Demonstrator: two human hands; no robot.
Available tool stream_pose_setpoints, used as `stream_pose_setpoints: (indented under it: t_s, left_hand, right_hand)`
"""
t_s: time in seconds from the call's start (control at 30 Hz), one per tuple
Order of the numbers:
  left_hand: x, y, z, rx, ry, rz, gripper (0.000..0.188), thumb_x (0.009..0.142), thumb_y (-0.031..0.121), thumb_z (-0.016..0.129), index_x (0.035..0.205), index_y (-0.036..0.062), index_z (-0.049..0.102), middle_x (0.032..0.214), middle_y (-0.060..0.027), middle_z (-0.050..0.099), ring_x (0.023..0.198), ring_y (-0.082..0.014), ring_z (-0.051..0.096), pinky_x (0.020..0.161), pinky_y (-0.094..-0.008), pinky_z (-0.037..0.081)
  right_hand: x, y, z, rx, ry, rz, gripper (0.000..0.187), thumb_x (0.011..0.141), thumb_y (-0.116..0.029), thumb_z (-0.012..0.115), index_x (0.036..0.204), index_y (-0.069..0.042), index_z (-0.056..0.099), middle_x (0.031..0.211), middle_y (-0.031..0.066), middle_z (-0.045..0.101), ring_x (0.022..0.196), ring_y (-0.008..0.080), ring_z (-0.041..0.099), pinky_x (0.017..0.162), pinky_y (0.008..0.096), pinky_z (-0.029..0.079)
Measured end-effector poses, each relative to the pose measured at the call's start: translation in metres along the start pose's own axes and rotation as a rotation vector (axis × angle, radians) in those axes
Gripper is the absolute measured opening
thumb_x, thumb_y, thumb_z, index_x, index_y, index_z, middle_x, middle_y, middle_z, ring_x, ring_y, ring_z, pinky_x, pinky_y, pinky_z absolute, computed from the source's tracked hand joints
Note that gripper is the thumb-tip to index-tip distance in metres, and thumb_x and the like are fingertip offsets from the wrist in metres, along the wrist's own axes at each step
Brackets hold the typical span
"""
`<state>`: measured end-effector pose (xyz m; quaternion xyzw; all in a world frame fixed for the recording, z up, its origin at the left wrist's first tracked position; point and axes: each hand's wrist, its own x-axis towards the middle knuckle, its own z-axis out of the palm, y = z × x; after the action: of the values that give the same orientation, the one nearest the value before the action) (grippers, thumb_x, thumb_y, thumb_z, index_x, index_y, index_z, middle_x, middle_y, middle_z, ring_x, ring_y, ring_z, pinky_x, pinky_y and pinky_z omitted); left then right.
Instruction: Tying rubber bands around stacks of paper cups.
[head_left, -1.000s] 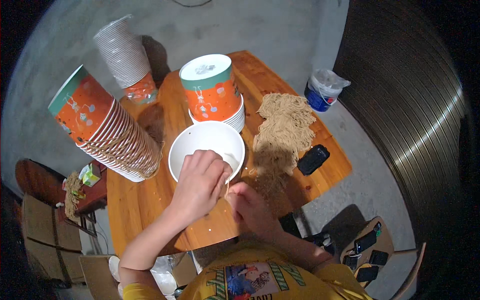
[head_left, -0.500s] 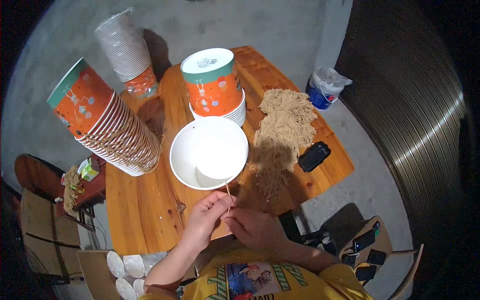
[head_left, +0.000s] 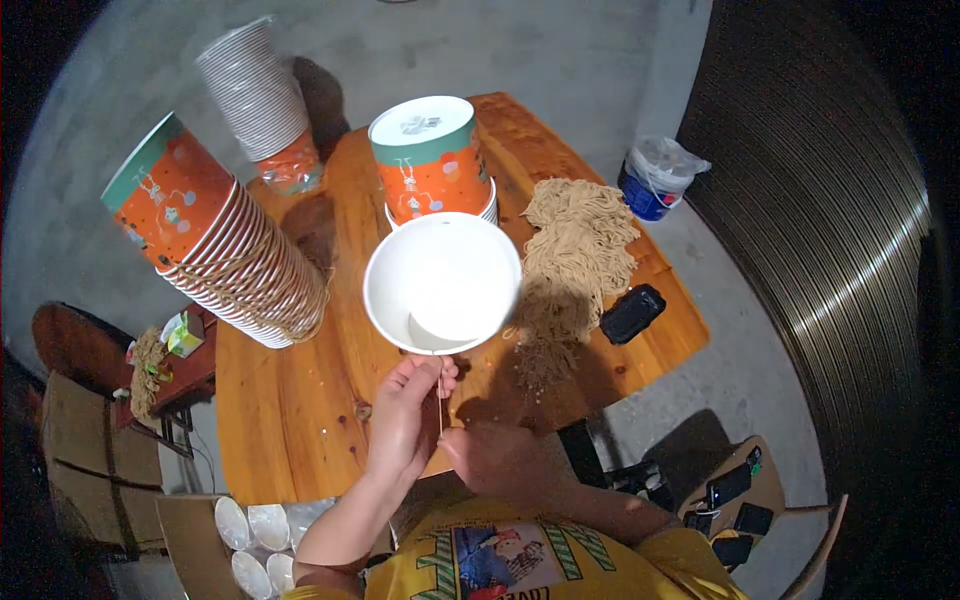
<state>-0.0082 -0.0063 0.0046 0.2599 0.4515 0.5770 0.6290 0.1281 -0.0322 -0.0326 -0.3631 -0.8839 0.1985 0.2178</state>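
Observation:
A white paper bucket (head_left: 443, 270), its mouth turned up toward me, is in front of a shorter stack of paper buckets. A thin tan string (head_left: 440, 405) runs from its near rim down toward me. My left hand (head_left: 405, 405) is closed just below that rim, thumb and fingers pinching the string close to the bucket. Below and to the right, my right hand (head_left: 500, 458) is closed on the string's lower end, and the string between my hands looks taut. Shadow darkens the right hand, so its fingers show only in part.
Orange-and-green paper buckets are stacked upside down on the wooden table (head_left: 290, 430): a string-wound leaning stack (head_left: 235, 250) at left, another stack (head_left: 430, 165) behind the bucket. A wrapped stack (head_left: 260, 100) stands farther back. Tan strings (head_left: 580, 250) and a black tray (head_left: 633, 313) lie right.
The white bucket has shifted right and away from me. My left hand has moved up against its rim, and my right hand has drawn slightly down and apart, showing a longer stretch of string.

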Motion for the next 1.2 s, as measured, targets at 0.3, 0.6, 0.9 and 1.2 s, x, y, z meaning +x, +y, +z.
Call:
stream_pose_setpoints:
  t_s: [0.3, 0.6, 0.9, 1.2]
  left_hand:
    - [0.008, -0.001, -0.008, 0.056, 0.014, 0.081, 0.016, 0.095, 0.016, 0.05, 0.09, 0.0019, 0.056, 0.083, -0.0027, 0.058, 0.072, -0.0072, 0.05, 0.068, -0.0198, 0.041]
    - [0.02, 0.0, -0.02, 0.065, -0.003, 0.126, 0.017, 0.095, 0.017, 0.049, 0.089, 0.0038, 0.057, 0.076, -0.0001, 0.055, 0.069, -0.0063, 0.049, 0.066, -0.0199, 0.04]
    - [0.012, -0.049, -0.031, 0.381, 0.066, 0.256, 0.022, 0.096, 0.023, 0.045, 0.093, 0.0038, 0.055, 0.07, -0.0013, 0.052, 0.065, -0.0121, 0.05, 0.06, -0.0246, 0.041]
    - [0.012, -0.008, 0.031, 0.908, -0.25, 0.781, 0.043, 0.084, 0.02, 0.063, 0.12, 0.0031, 0.047, 0.09, -0.0128, 0.054, 0.072, -0.0259, 0.058, 0.061, -0.0364, 0.048]
  right_hand:
    - [0.011, 0.004, 0.021, 0.107, 0.198, -0.096, 0.012, 0.084, -0.015, 0.056, 0.093, -0.007, 0.058, 0.072, 0.0102, 0.059, 0.068, 0.0266, 0.062, 0.058, 0.0368, 0.05]
    - [0.009, -0.002, 0.019, 0.204, 0.104, -0.204, 0.016, 0.085, -0.017, 0.056, 0.094, -0.005, 0.06, 0.075, 0.0122, 0.06, 0.074, 0.028, 0.062, 0.06, 0.039, 0.049]
    - [0.009, -0.03, -0.028, 0.537, -0.471, -0.056, 0.033, 0.091, -0.032, 0.051, 0.112, -0.007, 0.053, 0.078, 0.0142, 0.059, 0.076, 0.0312, 0.063, 0.066, 0.0386, 0.05]
    - [0.002, -0.056, -0.094, 1.455, -1.097, 0.522, 0.036, 0.097, -0.037, 0.04, 0.111, -0.007, 0.052, 0.086, 0.0057, 0.06, 0.065, 0.0113, 0.056, 0.056, 0.0272, 0.047]
